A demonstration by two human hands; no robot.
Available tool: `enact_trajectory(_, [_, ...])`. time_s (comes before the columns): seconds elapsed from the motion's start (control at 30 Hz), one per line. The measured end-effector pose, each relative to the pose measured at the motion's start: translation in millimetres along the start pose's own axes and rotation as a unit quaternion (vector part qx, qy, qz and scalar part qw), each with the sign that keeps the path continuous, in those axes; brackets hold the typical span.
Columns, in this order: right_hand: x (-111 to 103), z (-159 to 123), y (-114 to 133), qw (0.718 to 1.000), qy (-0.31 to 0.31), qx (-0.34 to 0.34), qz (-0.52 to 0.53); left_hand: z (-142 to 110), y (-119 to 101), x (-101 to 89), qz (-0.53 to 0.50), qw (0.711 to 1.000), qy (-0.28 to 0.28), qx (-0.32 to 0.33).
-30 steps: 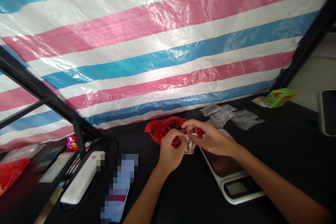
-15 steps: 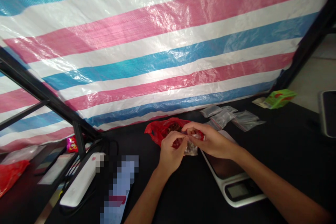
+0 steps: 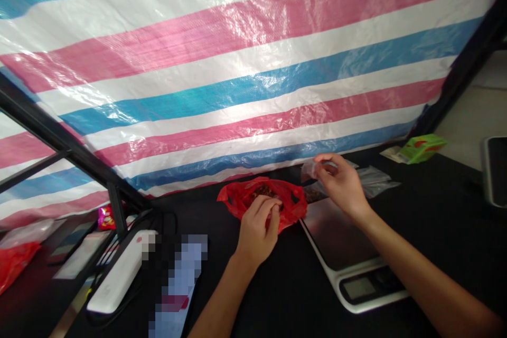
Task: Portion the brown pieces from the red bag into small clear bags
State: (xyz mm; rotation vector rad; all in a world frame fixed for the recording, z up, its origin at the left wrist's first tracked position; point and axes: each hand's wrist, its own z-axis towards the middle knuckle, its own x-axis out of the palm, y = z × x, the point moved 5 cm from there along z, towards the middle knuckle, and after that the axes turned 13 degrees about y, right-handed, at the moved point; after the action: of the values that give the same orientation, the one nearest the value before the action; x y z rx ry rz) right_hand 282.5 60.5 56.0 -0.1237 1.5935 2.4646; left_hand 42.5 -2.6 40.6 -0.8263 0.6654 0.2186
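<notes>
The left hand (image 3: 259, 235) is curled into the red bag (image 3: 291, 211) of brown bits (image 3: 263, 190), and what it pinches is hidden. The right hand (image 3: 343, 185) pinches a small clear bag (image 3: 311, 170) just past the scale (image 3: 336, 237).

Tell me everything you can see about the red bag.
The red bag is thin, crinkled, glossy plastic, lying slumped on the black tabletop with its mouth open upward. Dark reddish-brown pieces show inside; what they are cannot be told. The left hand rests at the mouth, its fingers curled over the contents. The bag's right side lies next to the scale.
</notes>
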Motion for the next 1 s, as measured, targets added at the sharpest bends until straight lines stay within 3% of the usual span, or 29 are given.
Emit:
enact_trajectory(0.23, [9.7, 4.0, -24.0, 0.990, 0.110, 0.006, -0.082, -0.1, -4.1, 1.4, 0.024, 0.999, 0.017, 0.026])
enact_trajectory(0.5, [9.4, 2.7, -37.5, 0.960, 0.158, -0.008, -0.231, 1.6, -2.1, 1.8, 0.044, 0.998, 0.015, 0.031])
enact_trajectory(0.8, [28.1, -6.0, -19.1, 0.932, 0.274, -0.044, -0.234, 0.6, 0.2, 4.7, 0.073, 0.996, 0.029, 0.033])
enact_trajectory(1.0, [32.0, -8.5, -16.3, 0.905, 0.297, -0.096, -0.289, 1.9, 0.8, 5.0, 0.086, 0.995, 0.044, 0.021])
